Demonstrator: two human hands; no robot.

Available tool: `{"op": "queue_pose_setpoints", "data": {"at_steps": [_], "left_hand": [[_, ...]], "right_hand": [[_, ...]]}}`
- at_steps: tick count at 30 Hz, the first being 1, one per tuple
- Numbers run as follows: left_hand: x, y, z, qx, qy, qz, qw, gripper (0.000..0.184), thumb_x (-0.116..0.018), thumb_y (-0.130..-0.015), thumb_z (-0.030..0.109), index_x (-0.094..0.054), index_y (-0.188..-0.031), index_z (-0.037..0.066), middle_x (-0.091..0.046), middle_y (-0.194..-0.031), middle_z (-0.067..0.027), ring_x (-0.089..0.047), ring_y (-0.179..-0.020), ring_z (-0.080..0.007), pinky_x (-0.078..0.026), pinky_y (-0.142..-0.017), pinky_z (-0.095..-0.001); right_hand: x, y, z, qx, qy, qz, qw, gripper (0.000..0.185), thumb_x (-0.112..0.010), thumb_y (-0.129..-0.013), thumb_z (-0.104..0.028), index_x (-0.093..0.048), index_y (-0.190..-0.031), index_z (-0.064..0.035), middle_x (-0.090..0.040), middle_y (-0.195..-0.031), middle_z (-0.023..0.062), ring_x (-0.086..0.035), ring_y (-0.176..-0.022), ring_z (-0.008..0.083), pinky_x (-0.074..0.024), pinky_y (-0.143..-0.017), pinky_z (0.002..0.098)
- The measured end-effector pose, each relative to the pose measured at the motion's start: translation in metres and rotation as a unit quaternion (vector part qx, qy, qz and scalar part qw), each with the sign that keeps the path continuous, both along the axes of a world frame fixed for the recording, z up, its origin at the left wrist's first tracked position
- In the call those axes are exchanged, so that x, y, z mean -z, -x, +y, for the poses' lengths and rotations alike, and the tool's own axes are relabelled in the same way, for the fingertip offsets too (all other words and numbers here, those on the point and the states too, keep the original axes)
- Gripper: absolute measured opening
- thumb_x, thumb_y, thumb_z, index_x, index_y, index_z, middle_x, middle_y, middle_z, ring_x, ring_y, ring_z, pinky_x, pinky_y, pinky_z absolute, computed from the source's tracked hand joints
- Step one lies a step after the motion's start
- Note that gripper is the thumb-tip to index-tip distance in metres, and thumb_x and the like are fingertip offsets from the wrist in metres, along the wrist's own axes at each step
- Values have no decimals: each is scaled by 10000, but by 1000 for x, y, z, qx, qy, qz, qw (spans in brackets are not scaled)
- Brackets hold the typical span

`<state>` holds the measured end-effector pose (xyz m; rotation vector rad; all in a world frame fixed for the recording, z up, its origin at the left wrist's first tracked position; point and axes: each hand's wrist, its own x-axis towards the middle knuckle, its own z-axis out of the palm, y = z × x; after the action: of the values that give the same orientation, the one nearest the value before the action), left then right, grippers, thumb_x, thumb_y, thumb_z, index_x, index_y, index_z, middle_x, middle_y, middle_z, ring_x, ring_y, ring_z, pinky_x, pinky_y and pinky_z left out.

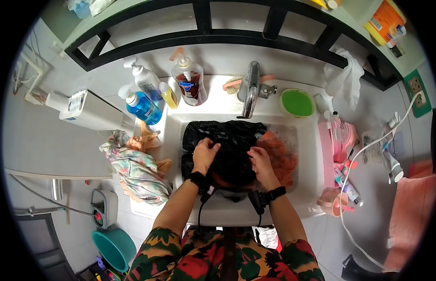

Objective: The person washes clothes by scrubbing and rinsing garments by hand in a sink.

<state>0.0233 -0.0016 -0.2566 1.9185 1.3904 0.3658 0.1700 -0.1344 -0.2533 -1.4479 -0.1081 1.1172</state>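
A wet black garment [232,161] lies bunched in the white sink [308,140], which holds some sudsy water. My left hand [206,153] is closed on the cloth at its left side, fingertips pinching a fold. Opposite it, my right hand [261,164] has its fingers curled and pinched at the garment's right edge. An orange cloth [280,161] lies in the water just right of the black one. Above the basin stands a chrome faucet [250,91]. Each wrist wears a black strap with a cable.
Left on the rim are a dark soap pump bottle [189,84], a blue bottle [144,107] and a patterned cloth [133,168]. Behind the faucet sits a brush [233,86]; right of it, a green soap dish [296,103]. A pink organizer [327,154] and white cord [356,159] flank the right side.
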Motion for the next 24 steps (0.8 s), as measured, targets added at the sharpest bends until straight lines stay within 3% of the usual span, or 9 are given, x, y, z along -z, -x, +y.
{"op": "queue_pose_setpoints", "data": {"at_steps": [4, 7, 9, 11, 13, 19, 21, 23, 24], "left_hand": [[12, -29, -27, -2, 37, -39, 999, 376, -616, -734, 315, -511, -1061, 164, -475, -1058, -163, -514, -964, -348, -433, -776, -417], [-27, -46, -47, 30, 24, -28, 999, 214, -592, -768, 263, -577, -923, 116, -531, -884, -144, -557, -770, -362, -459, -667, -427], [-41, -46, -64, 86, -72, -77, 991, 166, -597, -761, 266, -586, -839, 120, -530, -830, -114, -561, -693, -358, -464, -593, -431], [-51, -47, -74, 151, -118, -90, 977, 143, -567, -780, 275, -564, -816, 136, -523, -784, -135, -569, -662, -345, -470, -557, -425], [-36, -46, -51, 116, -104, -96, 983, 107, -607, -758, 231, -588, -775, 127, -543, -770, -131, -566, -706, -332, -466, -591, -404], [17, 4, 16, -131, 58, -140, 980, 245, -604, -766, 307, -605, -782, 63, -597, -796, -167, -577, -754, -335, -455, -664, -394], [31, 4, 10, -138, -2, -81, 987, 263, -606, -760, 292, -580, -908, 76, -574, -886, -190, -552, -837, -351, -443, -731, -399], [20, -7, -11, -117, -66, -35, 990, 328, -638, -734, 247, -553, -983, 51, -597, -888, -182, -568, -845, -334, -450, -738, -363], [30, -9, -17, -90, -38, -57, 994, 402, -649, -722, 255, -518, -1050, 62, -586, -919, -199, -566, -867, -330, -449, -744, -358]], "right_hand": [[9, 19, 10, -23, 6, -18, 1000, 191, -532, -852, -182, -522, -1000, -62, -545, -854, -16, -494, -706, 52, -411, -558, 208], [31, 19, 12, 24, -12, 87, 996, 222, -499, -868, -172, -490, -1057, -56, -525, -872, -16, -508, -714, 75, -394, -459, 199], [27, 19, 12, 31, -10, 116, 993, 224, -492, -873, -190, -493, -1053, -56, -538, -894, -6, -514, -733, 95, -446, -566, 210], [44, 16, 4, -83, -268, 181, 943, 242, -508, -863, -185, -498, -1062, -48, -550, -945, 11, -523, -787, 102, -464, -656, 225], [13, 25, 7, -4, -136, 164, 977, 277, -523, -849, -165, -499, -1093, -35, -555, -937, 19, -527, -837, 112, -454, -710, 228], [-33, 7, 13, -138, -43, -9, 989, 585, -640, -760, -179, -358, -1243, -11, -451, -1182, 98, -456, -1045, 150, -363, -898, 267], [0, 20, 7, -318, -59, -334, 885, 814, -715, -643, -173, -260, -1297, -9, -390, -1246, 181, -375, -1179, 265, -338, -944, 364], [-28, 42, 10, -414, 77, -491, 763, 836, -706, -607, -135, -256, -1302, -17, -393, -1242, 202, -386, -1159, 324, -352, -928, 372], [-2, 35, 9, -377, 26, -482, 791, 722, -635, -662, -86, -284, -1288, -8, -427, -1188, 238, -410, -1110, 379, -365, -908, 387]]}}
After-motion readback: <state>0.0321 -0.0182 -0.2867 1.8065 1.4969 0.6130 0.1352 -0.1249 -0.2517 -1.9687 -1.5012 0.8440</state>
